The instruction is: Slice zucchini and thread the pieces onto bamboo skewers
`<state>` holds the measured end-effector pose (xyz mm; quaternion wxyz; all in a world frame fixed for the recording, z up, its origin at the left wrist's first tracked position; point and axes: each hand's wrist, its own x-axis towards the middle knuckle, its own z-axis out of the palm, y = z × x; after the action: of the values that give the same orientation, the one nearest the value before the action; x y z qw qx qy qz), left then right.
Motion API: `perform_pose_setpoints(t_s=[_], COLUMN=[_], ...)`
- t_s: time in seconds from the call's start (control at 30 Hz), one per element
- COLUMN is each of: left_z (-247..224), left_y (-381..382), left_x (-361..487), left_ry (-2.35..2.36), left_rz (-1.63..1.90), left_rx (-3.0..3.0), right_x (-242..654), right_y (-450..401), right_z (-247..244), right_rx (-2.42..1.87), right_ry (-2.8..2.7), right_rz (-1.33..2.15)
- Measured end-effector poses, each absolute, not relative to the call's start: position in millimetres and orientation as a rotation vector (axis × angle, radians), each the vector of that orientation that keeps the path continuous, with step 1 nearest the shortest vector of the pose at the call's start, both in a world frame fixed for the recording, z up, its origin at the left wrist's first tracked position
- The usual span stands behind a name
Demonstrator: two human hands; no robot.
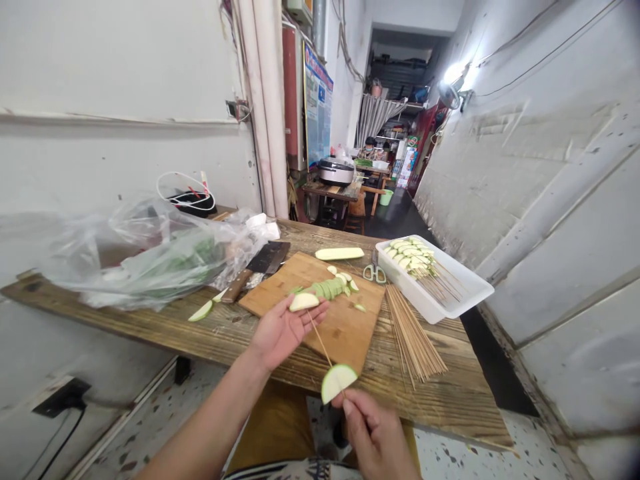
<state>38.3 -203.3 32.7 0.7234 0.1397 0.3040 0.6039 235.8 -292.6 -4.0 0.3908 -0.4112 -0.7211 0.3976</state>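
My left hand (281, 333) is palm up over the front of the wooden cutting board (345, 333), holding a half-moon zucchini slice (304, 303) on its fingers. Nearer to me, my right hand (375, 430) is closed round the lower end of a bamboo skewer (320, 339). One half-moon zucchini slice (340, 381) sits threaded on that skewer, just above my right fingers. The skewer's tip points up toward the slice in my left hand; whether they touch I cannot tell. Several cut zucchini slices (329, 288) lie in a row on the board.
Loose bamboo skewers (414, 340) lie right of the board. Behind them a white tray (467, 287) holds filled skewers. Scissors (375, 273) and a long zucchini piece (340, 254) lie behind the board. A cleaver (270, 259) and a plastic bag (150, 267) of greens are at left.
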Motion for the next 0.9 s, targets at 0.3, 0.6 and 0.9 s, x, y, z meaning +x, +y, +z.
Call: perform_pose_setpoints(t_s=[0.3, 0.6, 0.9], left_z=[33.5, 40.8, 40.7], left_y=[-207.6, -211.1, -212.3], left_x=[49.2, 55.6, 58.2], left_ry=[0.746, 0.780, 0.801], left_rz=[1.321, 1.330, 1.352], left_rx=[0.170, 0.178, 0.206], right_x=[237.7, 237.0, 236.1], right_y=[-292.9, -293.4, -293.4], right_z=[-1.2, 1.5, -1.2], right_rx=[-1.089, -1.114, -1.107], right_ry=[-1.908, -1.904, -1.876], right_rz=[0.978, 0.992, 1.013])
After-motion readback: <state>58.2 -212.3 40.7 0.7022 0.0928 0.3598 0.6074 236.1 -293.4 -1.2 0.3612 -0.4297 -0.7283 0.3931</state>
